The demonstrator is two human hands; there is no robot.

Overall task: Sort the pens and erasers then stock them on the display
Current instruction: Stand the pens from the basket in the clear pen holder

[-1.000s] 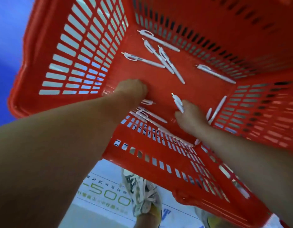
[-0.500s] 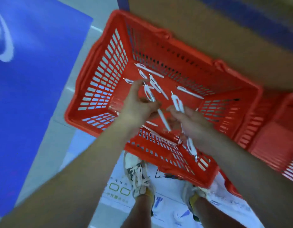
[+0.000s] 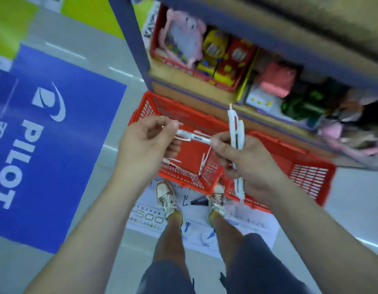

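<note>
Head view: left hand (image 3: 145, 145) pinches crosswise pen (image 3: 194, 136); right hand (image 3: 249, 164) grips upright pens (image 3: 236, 128), one tip up.

Single head-worn wide-angle view, facing steeply down and forward, close above the red basket (image 3: 183, 118); shelf (image 3: 179, 87) beyond it, shoes (image 3: 165, 198) nearer than it.

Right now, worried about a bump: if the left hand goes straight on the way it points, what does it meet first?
Probably the right hand: the pen in the left hand nearly reaches its fingers; depth is unclear.
</note>
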